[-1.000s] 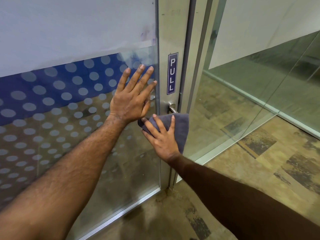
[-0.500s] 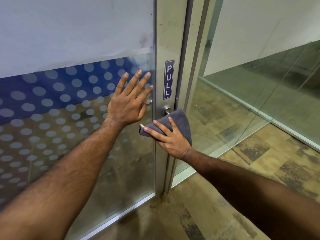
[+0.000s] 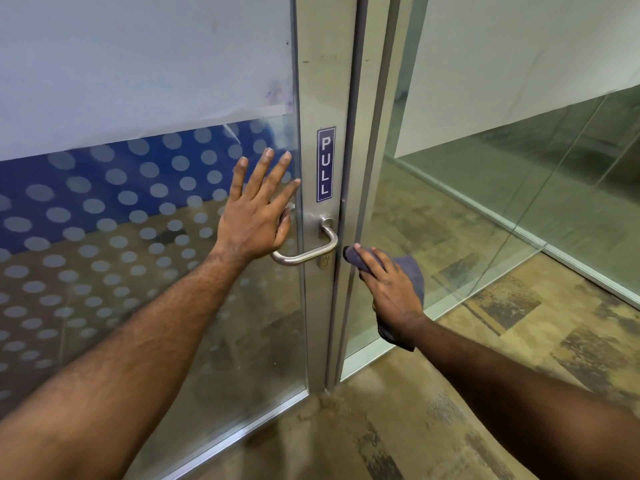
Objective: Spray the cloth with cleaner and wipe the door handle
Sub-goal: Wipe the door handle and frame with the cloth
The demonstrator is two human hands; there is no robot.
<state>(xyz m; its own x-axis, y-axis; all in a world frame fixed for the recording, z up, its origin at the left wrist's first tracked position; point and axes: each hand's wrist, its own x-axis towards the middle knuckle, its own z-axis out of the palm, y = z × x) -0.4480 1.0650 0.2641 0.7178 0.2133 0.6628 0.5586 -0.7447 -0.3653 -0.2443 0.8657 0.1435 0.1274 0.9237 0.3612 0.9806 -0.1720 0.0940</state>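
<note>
Wiping stage, judged unfinished: right hand (image 3: 391,289) grips cloth (image 3: 412,271) just off handle (image 3: 304,252), at its 3 o'clock. Left hand (image 3: 256,216) flat, fingers spread, on glass (image 3: 138,271). No sprayer visible.

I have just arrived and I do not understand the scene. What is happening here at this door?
A person is cleaning a glass door. The left hand is spread flat against the glass panel, fingers open. The right hand holds a grey-blue cloth just right of the metal door handle, by the door's edge. The cloth is not on the handle at this moment, so the handle is fully visible under the PULL sign. No spray bottle is in view.
</note>
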